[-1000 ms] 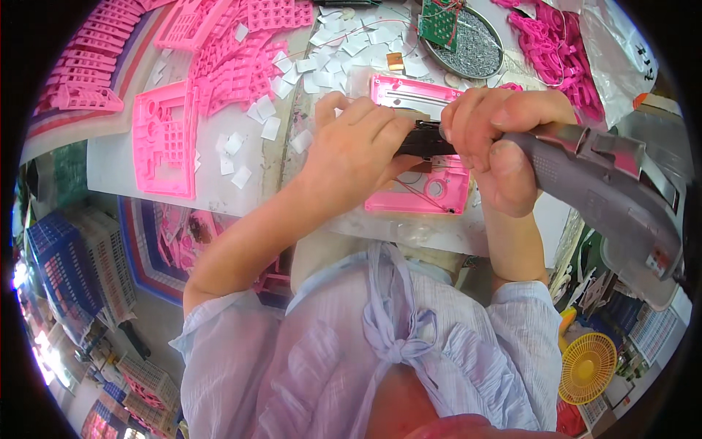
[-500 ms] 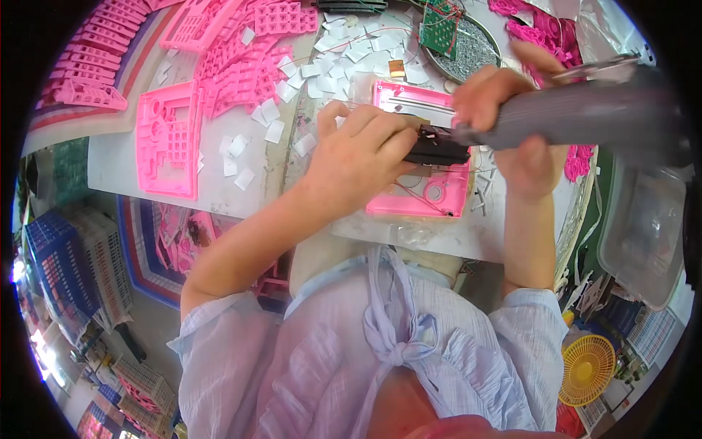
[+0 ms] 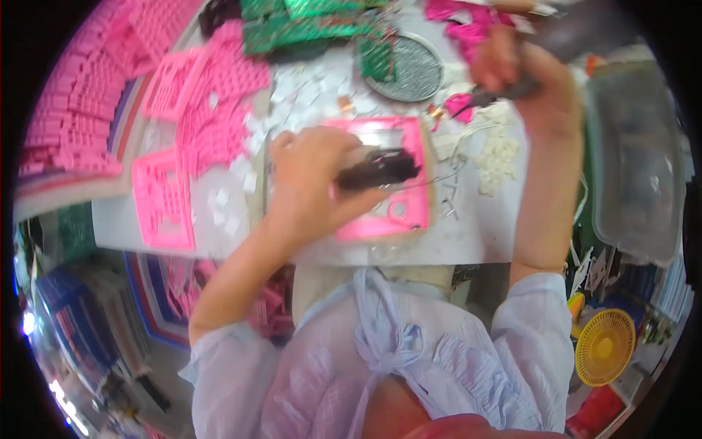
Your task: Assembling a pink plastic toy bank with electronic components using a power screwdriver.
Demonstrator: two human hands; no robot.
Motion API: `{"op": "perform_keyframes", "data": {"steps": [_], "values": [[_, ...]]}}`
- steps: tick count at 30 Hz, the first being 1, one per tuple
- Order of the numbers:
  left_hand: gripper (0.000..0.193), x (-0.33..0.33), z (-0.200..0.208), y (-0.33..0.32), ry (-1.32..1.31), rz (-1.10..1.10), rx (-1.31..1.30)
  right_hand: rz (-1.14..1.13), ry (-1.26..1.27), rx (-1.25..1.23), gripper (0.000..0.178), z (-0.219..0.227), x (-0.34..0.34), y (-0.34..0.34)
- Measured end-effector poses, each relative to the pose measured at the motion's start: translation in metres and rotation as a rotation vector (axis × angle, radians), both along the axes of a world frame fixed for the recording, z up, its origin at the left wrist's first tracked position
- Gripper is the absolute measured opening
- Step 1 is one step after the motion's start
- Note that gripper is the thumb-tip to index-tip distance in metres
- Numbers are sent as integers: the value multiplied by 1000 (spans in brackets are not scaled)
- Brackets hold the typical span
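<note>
My left hand point(image 3: 311, 186) is closed around a black plastic part point(image 3: 380, 170), holding it over a pink plastic housing point(image 3: 414, 139) that lies on the table in front of me. A thin wire trails from the part's right end. Up at the right, my right hand point(image 3: 537, 84) grips a dark grey electric screwdriver point(image 3: 592, 31). The tool is smeared by motion and stands apart from the black part, its narrow end toward the table.
Beyond the housing stand a round dish of small metal screws point(image 3: 420, 69) and green circuit boards point(image 3: 307, 29). White squares point(image 3: 292, 95) and pink housings point(image 3: 162, 197) lie to the left. At right are pale small pieces point(image 3: 497, 157) and a clear plastic bin point(image 3: 632, 168).
My right hand has drawn the screwdriver away from the black part, up and to the right. My left hand still holds the part. The whole view has shifted, showing more circuit boards at the back.
</note>
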State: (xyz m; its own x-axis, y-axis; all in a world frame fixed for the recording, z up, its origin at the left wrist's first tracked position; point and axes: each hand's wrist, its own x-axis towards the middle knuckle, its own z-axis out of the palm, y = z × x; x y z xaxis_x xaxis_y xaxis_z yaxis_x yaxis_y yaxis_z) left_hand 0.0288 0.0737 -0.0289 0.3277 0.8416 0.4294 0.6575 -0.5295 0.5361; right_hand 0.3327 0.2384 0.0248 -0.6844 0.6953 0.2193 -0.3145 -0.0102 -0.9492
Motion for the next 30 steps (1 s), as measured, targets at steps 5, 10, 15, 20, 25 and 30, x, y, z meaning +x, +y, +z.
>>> {"op": "perform_keyframes", "data": {"steps": [5, 10, 15, 20, 25, 30], "values": [[62, 33, 68, 68, -569, 50, 186, -572, -258, 200, 42, 20, -84, -38], [42, 86, 126, 91, -835, -151, -48, -685, -58, 337, 34, 3, -104, -49], [63, 81, 111, 98, -881, -326, -195, -739, -113, 435, 20, 6, -105, -57], [69, 36, 85, 55, -431, -65, 208, -578, 33, 130, 12, 7, -97, -77], [60, 5, 1, -8, 114, 77, 57, -372, 186, 78, 35, -3, -104, -98], [50, 3, -31, -9, 109, 83, 144, -274, 204, 227, 34, -26, -116, -101]]}}
